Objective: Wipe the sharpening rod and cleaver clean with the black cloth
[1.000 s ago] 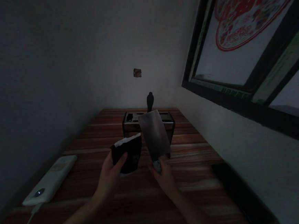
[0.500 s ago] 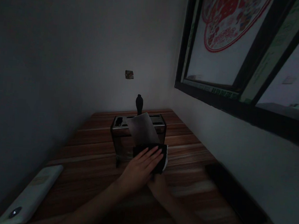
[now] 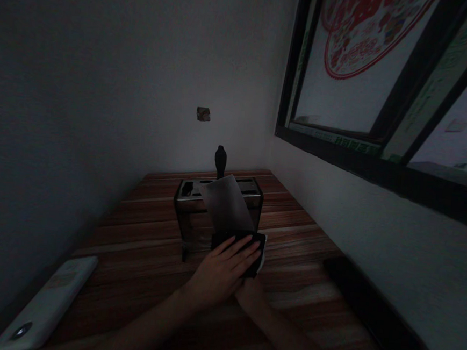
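Note:
A cleaver (image 3: 231, 203) with a broad grey blade is held tilted in front of a knife block. My left hand (image 3: 224, 268) presses a black cloth (image 3: 256, 257) with a pale edge over the lower blade, its fingers lying across the cloth. Below it, my right hand (image 3: 251, 294) is closed at the cleaver's lower end; the handle is mostly hidden by the cloth and my left hand. The knife block (image 3: 189, 220) has a slotted metal top, and a black handle (image 3: 220, 160) stands up from its rear.
On the wood-grain table (image 3: 131, 242), a long white object (image 3: 56, 296) with a round shiny spot lies at the left. A flat black object (image 3: 369, 304) lies at the right, by the wall. A dark-framed window (image 3: 344, 108) is above it.
My left hand and the cloth have slid slightly down the blade, towards me. The whole view has shifted a little; the right hand keeps its hold.

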### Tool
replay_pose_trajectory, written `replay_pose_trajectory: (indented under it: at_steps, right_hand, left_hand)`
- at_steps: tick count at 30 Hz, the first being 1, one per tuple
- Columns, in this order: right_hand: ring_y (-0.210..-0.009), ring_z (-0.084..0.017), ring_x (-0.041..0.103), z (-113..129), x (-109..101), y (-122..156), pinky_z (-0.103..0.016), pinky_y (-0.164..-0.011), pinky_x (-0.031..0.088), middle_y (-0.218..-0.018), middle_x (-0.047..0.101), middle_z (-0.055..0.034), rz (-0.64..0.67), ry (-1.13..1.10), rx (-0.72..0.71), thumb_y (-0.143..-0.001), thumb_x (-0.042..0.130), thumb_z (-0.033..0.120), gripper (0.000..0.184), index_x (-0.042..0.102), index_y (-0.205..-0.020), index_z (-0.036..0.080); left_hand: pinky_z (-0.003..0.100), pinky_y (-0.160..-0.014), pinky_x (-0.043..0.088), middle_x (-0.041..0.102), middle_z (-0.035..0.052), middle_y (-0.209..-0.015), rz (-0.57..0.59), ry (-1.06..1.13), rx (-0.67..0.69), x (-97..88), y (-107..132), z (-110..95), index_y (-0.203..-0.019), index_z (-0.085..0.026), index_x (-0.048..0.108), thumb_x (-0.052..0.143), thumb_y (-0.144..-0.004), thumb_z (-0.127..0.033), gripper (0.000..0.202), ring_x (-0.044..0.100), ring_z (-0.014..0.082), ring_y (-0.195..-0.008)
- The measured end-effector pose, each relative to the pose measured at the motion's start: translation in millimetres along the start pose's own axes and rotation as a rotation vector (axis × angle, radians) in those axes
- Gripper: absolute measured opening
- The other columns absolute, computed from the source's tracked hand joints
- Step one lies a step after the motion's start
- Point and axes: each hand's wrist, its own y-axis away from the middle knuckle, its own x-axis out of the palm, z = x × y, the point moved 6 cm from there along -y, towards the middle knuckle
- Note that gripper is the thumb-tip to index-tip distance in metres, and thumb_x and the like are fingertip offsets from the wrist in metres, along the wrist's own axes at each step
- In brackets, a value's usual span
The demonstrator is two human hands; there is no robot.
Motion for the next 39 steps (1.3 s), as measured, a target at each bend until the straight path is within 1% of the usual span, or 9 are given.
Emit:
replay_pose_trajectory:
  at_steps: [5,9,11,14,17,25,29,35,39]
  right_hand:
    - [-0.098,-0.029,0.060,1.0,1.2,-1.8,-0.041,-0.081,0.048,-0.100,0.065,-0.0160,0.035,-0.051,-0.010,-0.071,0.049,0.019,0.037,0.059,-0.106,0.013]
    - [-0.078,-0.026,0.064,1.3,6.3,-4.2,-0.036,-0.067,0.050,-0.081,0.069,-0.0135,0.132,-0.125,0.005,-0.072,0.048,0.020,0.022,0.064,-0.084,0.012]
    - [-0.076,-0.025,0.063,1.2,5.9,-5.6,-0.036,-0.068,0.049,-0.080,0.068,-0.0129,0.125,-0.115,0.004,-0.071,0.051,0.020,0.017,0.063,-0.080,0.013]
    - [-0.084,-0.023,0.060,4.2,4.2,-7.2,-0.036,-0.076,0.046,-0.092,0.066,-0.0115,0.099,-0.125,-0.045,-0.070,0.052,0.017,0.025,0.060,-0.093,0.013]
    - [-0.082,-0.020,0.059,4.6,5.6,-7.7,-0.032,-0.076,0.045,-0.092,0.066,-0.0085,0.109,-0.141,-0.059,-0.070,0.051,0.014,0.031,0.057,-0.101,0.015]
    - [-0.066,-0.016,0.055,-3.7,7.9,-6.9,-0.026,-0.062,0.043,-0.074,0.063,-0.0037,0.088,-0.068,-0.011,-0.071,0.051,0.018,0.020,0.059,-0.089,0.015]
    - [-0.063,-0.015,0.053,-3.5,7.4,-6.4,-0.024,-0.059,0.041,-0.071,0.061,-0.0023,0.088,-0.069,0.000,-0.071,0.050,0.018,0.018,0.059,-0.086,0.014]
    - [-0.059,-0.013,0.051,-0.5,5.2,-6.0,-0.022,-0.055,0.039,-0.067,0.059,0.0001,0.075,-0.075,-0.037,-0.069,0.051,0.018,0.016,0.058,-0.084,0.015]
    - [-0.063,-0.015,0.054,-1.8,6.0,-5.4,-0.024,-0.058,0.042,-0.070,0.062,-0.0022,0.096,-0.045,-0.019,-0.071,0.051,0.019,0.017,0.058,-0.086,0.016]
  left_hand:
    - [0.036,-0.107,0.021,0.023,-0.0018,-0.145,0.008,-0.045,-0.014,-2.7,-2.9,1.9,-0.138,-0.021,0.024,0.048,-0.085,-0.032,0.059,0.015,0.0168,-0.135]
    - [0.035,-0.106,0.022,0.021,-0.0034,-0.146,-0.028,-0.125,-0.084,-9.1,-8.8,9.5,-0.138,-0.022,0.022,0.045,-0.086,-0.032,0.058,0.016,0.0172,-0.134]
    - [0.035,-0.106,0.022,0.020,-0.0040,-0.146,-0.050,-0.153,-0.124,-14.9,-12.1,16.0,-0.138,-0.024,0.023,0.043,-0.087,-0.032,0.056,0.017,0.0175,-0.134]
    - [0.037,-0.107,0.022,0.020,-0.0037,-0.146,-0.074,-0.158,-0.181,-24.4,-16.9,28.3,-0.138,-0.025,0.025,0.043,-0.087,-0.032,0.054,0.018,0.0190,-0.134]
    - [0.039,-0.107,0.021,0.021,-0.0036,-0.146,-0.104,-0.154,-0.241,-35.8,-22.1,42.2,-0.137,-0.025,0.027,0.046,-0.085,-0.029,0.055,0.018,0.0198,-0.134]
    - [0.042,-0.110,0.016,0.022,-0.0009,-0.145,-0.206,-0.176,-0.368,-69.4,-37.3,75.0,-0.137,-0.021,0.028,0.044,-0.086,-0.021,0.054,0.015,0.0200,-0.135]
    - [0.042,-0.110,0.016,0.023,-0.0004,-0.145,-0.239,-0.179,-0.407,-74.1,-39.0,80.0,-0.137,-0.020,0.029,0.042,-0.087,-0.021,0.051,0.015,0.0195,-0.135]
    - [0.043,-0.109,0.015,0.023,0.0020,-0.145,-0.246,-0.173,-0.398,-73.3,-37.9,78.4,-0.137,-0.017,0.029,0.040,-0.087,-0.020,0.050,0.015,0.0208,-0.135]
    - [0.043,-0.109,0.015,0.024,0.0038,-0.145,-0.245,-0.175,-0.391,-72.8,-37.2,78.8,-0.137,-0.015,0.028,0.040,-0.087,-0.020,0.051,0.015,0.0211,-0.135]
